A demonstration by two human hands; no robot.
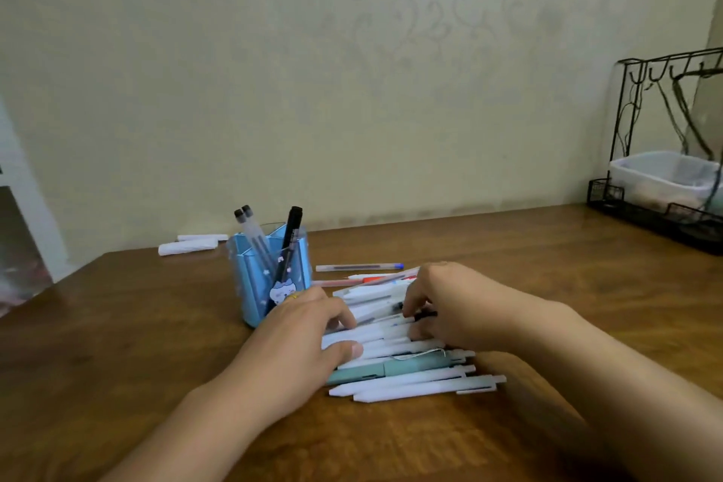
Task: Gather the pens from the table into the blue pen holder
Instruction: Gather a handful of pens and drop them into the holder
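Note:
A blue pen holder stands on the wooden table, left of centre, with three pens upright in it: two clear ones and a black marker. Right of it lies a pile of several pens, mostly white, with one teal pen. My left hand lies on the left end of the pile, fingers spread on the pens. My right hand rests on the pile's right side, fingertips curled onto the pens near a black tip. Whether either hand grips a pen is hidden.
A clear pen with a blue cap and red pens lie behind the pile. Two white rolled objects sit at the table's far left edge. A black wire rack holding a white tub stands at the far right against the wall.

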